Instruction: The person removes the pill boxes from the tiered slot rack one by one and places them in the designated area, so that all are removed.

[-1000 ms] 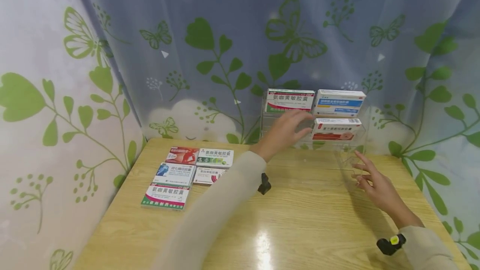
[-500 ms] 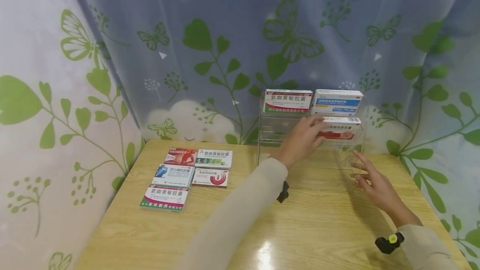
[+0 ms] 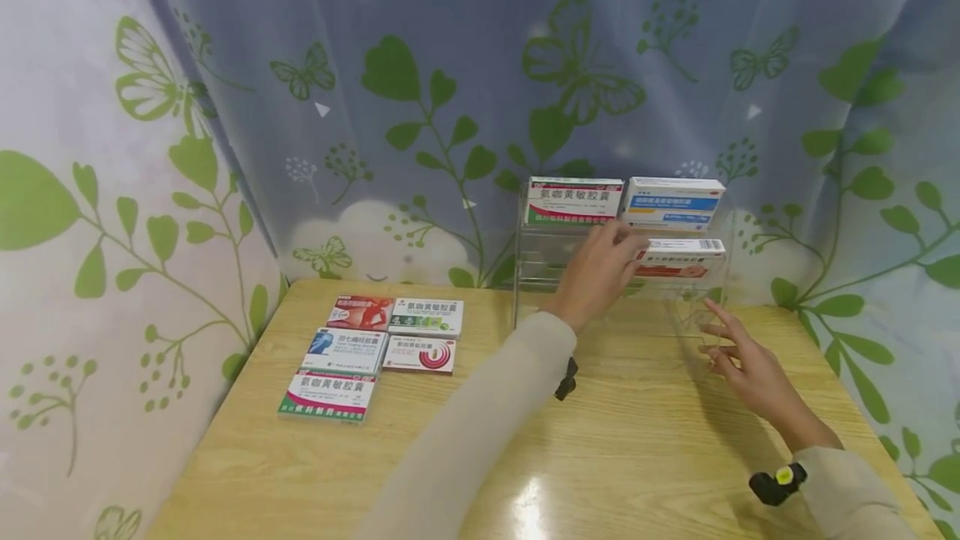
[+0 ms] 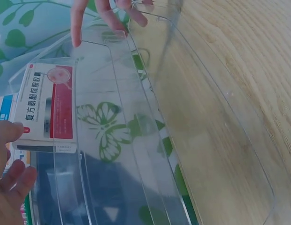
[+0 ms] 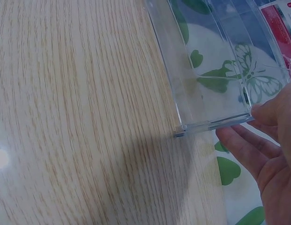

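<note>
A clear acrylic display rack stands at the back right of the table. My left hand is at the left end of a white and red medicine box in the rack's lower tier. In the left wrist view, one fingertip touches this medicine box, while the other visible fingers stay off it. My right hand pinches the rack's side edge, thumb on one side and fingers on the other. On the tier above are a green and red medicine box and a blue and white one.
Several medicine boxes lie flat at the table's left. They include a red one, a green and white one and one with red rings. A patterned curtain hangs close behind the wooden table.
My left hand has moved right from the rack's left part to the red and white box, then back slightly. The box has shifted and tipped a little. My right hand stays at the rack's side.
</note>
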Motion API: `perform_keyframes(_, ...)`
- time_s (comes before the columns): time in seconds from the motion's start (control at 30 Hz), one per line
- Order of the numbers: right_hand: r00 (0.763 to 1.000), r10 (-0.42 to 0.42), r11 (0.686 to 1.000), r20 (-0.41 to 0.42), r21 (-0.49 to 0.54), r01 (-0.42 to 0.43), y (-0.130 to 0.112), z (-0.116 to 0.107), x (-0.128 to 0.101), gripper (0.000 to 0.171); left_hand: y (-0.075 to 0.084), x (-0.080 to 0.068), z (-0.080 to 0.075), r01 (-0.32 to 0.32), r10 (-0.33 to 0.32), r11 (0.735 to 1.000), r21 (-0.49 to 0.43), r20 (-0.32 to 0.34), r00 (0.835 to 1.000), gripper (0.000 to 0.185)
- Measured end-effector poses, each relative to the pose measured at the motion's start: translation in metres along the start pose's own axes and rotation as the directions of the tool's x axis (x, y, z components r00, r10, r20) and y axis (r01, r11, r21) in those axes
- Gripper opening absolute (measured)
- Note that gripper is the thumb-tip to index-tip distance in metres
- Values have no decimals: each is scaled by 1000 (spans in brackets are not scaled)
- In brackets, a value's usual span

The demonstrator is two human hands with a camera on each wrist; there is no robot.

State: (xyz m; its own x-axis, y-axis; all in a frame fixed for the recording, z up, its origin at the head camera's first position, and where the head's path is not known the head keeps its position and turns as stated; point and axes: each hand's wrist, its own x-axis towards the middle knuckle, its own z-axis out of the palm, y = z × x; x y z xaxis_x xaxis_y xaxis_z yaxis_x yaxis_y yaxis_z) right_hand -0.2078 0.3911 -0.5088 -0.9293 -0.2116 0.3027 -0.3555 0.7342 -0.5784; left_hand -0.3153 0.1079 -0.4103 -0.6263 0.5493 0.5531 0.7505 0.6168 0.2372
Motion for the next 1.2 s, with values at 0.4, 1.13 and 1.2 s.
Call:
perform_keyframes(0.4, 1000, 10, 1000, 12, -1, -10, -3, 0, -1, 89, -3, -4, -16, -10, -1, 979, -206, -51, 999, 26)
perform_keyframes(1.13, 1000, -2, 1000, 9, 4, 2, 0, -1, -2, 91, -88, -75, -147, 145, -150, 921, -361, 14, 989, 28)
perform_keyframes(1.2, 1000, -2, 1000, 8, 6, 2, 0, 0, -2, 91, -99, -91, -157, 199, -195, 910, -363, 50, 980, 29)
